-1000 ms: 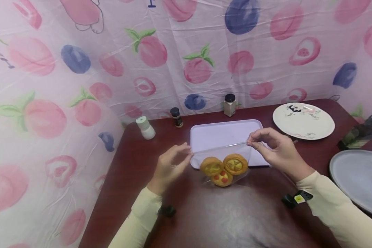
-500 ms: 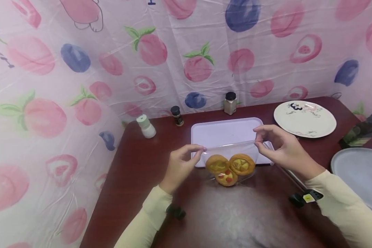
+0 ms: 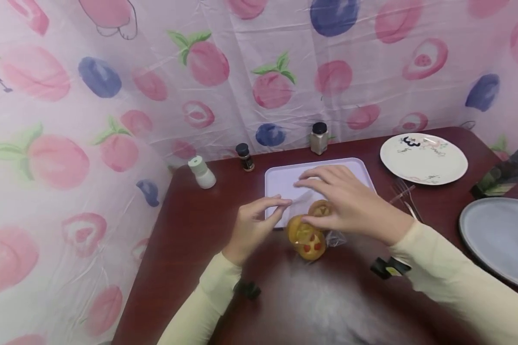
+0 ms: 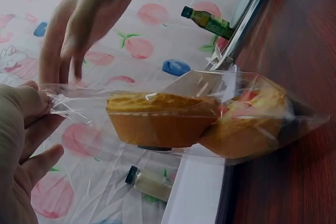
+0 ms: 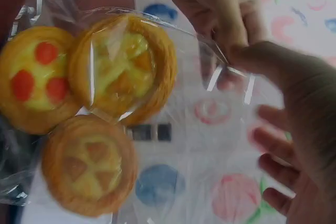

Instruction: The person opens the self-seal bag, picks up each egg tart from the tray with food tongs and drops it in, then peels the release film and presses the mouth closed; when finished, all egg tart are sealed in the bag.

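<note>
My left hand pinches the gathered top edge of a clear plastic bag. Inside the bag are three egg tarts; one with red pieces on top sits lowest, and two with yellowish wedges, one of them in the right wrist view, are above it. The bag hangs over the front edge of a pale lilac tray. My right hand is at the bag's right side, fingers spread and apart from each other, partly covering a tart in the head view. Its thumb passes before the bag; contact cannot be told.
Along the back stand a white shaker, a dark-capped spice jar and another black-capped jar. To the right are a patterned plate, forks, a grey plate and a dark bottle.
Both hands pinched the bag's top edge half a second ago. My right hand has since let go of its corner and moved left, its fingers spreading. The bag's right side has collapsed inward.
</note>
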### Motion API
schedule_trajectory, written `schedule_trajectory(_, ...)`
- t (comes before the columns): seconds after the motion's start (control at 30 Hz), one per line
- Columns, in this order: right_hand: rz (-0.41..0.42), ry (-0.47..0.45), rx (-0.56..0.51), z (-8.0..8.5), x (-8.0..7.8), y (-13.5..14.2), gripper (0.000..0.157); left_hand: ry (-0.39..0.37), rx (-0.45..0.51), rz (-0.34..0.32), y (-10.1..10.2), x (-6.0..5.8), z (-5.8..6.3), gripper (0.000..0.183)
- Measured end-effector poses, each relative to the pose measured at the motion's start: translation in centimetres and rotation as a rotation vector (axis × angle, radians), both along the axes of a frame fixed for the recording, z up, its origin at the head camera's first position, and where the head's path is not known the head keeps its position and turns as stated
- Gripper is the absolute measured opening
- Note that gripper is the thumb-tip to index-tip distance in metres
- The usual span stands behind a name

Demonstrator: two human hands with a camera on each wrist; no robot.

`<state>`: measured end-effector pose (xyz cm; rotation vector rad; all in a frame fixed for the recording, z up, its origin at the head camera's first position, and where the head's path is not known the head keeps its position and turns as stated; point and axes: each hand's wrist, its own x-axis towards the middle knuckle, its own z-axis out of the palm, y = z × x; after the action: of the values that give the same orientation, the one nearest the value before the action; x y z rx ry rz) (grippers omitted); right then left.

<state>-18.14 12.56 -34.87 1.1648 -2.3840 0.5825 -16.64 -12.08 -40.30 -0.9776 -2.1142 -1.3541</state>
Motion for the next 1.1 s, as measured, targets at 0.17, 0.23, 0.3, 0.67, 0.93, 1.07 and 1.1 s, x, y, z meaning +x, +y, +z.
schedule_trajectory(0.17,0.102,-0.054,0.066,0.2,-1.5,-2.1,0.034,0.013,-0.027,-0.025,-0.2,0.1,0.2,0.02)
schedule_trajectory(0.23,0.127,-0.075,0.056,0.2,-1.8,-2.2,0.024,0.027,-0.048,-0.012,-0.2,0.2,0.3,0.02)
schedule_trajectory(0.3,0.151,-0.086,0.046,0.3,-2.1,-2.1,0.017,0.039,-0.071,0.002,-0.4,0.3,0.5,0.021)
schedule_trajectory(0.67,0.161,-0.025,0.118,0.8,-2.2,-2.1,0.01,0.084,-0.144,-0.028,-1.1,1.1,2.4,0.019)
schedule_trajectory(0.93,0.077,-0.027,0.126,0.7,-1.9,0.0,0.012,0.086,-0.133,-0.023,-2.5,1.2,2.8,0.019)
schedule_trajectory(1.07,0.038,-0.015,0.121,0.3,-1.9,1.4,0.015,0.06,-0.123,0.012,-3.4,1.4,2.7,0.022)
schedule_trajectory(1.1,0.031,-0.007,0.122,0.2,-2.0,1.8,0.016,0.053,-0.119,0.021,-3.6,1.4,2.6,0.023)
